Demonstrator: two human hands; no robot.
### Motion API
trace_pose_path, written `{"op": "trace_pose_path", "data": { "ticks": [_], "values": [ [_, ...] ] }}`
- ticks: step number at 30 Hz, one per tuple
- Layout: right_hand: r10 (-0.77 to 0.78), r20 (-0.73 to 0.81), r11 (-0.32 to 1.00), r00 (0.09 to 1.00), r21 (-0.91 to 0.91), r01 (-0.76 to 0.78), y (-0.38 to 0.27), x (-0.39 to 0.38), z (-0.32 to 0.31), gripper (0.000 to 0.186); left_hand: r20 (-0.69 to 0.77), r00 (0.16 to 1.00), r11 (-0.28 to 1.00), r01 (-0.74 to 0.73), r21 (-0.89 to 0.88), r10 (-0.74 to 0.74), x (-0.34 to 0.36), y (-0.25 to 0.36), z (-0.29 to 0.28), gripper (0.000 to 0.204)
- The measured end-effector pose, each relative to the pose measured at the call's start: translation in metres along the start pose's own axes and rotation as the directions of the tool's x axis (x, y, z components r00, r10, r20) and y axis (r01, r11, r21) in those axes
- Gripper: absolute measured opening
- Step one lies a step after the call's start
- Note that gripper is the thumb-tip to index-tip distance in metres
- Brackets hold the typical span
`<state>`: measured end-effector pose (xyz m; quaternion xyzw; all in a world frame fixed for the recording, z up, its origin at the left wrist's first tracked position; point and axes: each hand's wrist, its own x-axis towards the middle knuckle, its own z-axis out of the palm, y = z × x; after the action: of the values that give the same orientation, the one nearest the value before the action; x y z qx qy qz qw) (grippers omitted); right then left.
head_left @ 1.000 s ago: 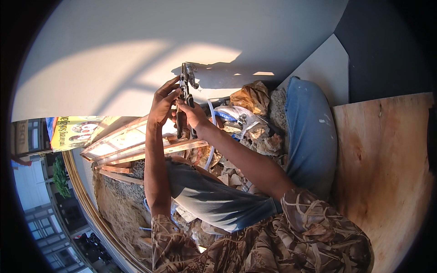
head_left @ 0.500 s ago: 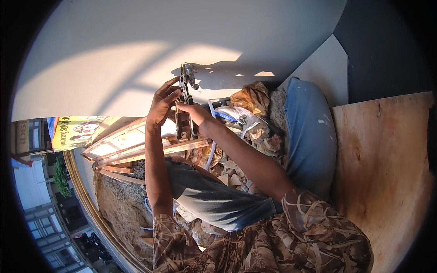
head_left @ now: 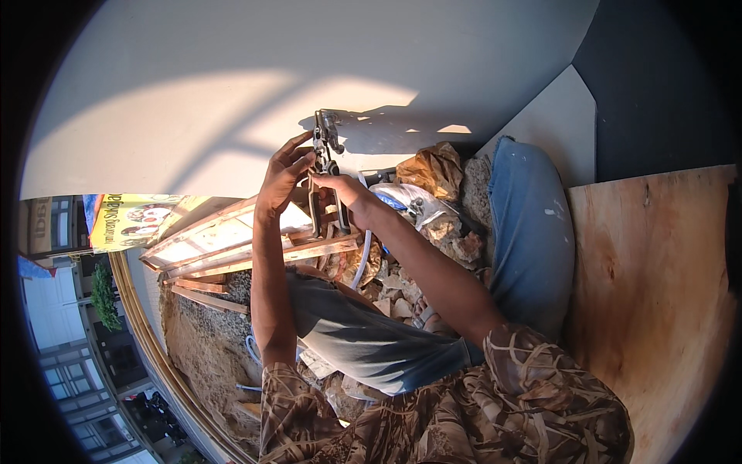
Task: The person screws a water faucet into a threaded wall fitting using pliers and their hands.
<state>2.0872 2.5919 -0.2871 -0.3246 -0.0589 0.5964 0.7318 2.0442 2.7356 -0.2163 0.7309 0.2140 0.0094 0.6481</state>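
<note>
In front of the pale wall point(head_left: 232, 46), both arms reach out to a pliers-like tool point(head_left: 316, 209) with two long dark handles that hang downward. My left hand point(head_left: 284, 179) is closed at the tool's head, with fingertips and thumb pressed on its upper part. Around the base of the handles, my right hand point(head_left: 345, 190) is closed, its thumb across the front; its other fingers are partly hidden. A shiny metal fitting, seemingly a tap point(head_left: 332, 130), stands out from the wall right beside the tool's jaws. Whether the jaws touch it I cannot tell.
Below lie broken rubble point(head_left: 396, 298), a crumpled brown bag point(head_left: 430, 170), a white plastic bag point(head_left: 417, 203) and a pale hose point(head_left: 362, 267). A wooden frame point(head_left: 232, 259) leans at the left, beside a yellow banner point(head_left: 137, 223). A plywood sheet point(head_left: 649, 271) stands right of my bent knee.
The whole view has shifted slightly. Both hands keep their hold on the tool beside the fitting, with barely any change in grip.
</note>
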Motion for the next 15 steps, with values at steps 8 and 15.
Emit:
{"op": "trace_pose_path", "data": {
  "ticks": [8, 15],
  "values": [
    [-0.005, 0.057, 0.984, 0.998, 0.179, -0.005, 0.009, 0.004, 0.005, 0.03, 0.007, 1.0, 1.0, -0.01, -0.009, 0.01, -0.001, 0.001, 0.001, 0.05],
    [-0.035, 0.012, 0.973, 0.999, 0.231, 0.031, 0.012, 0.006, 0.014, 0.032, 0.007, 1.0, 1.0, 0.007, -0.007, -0.007, 0.0, 0.001, 0.0, 0.049]
  ]
}}
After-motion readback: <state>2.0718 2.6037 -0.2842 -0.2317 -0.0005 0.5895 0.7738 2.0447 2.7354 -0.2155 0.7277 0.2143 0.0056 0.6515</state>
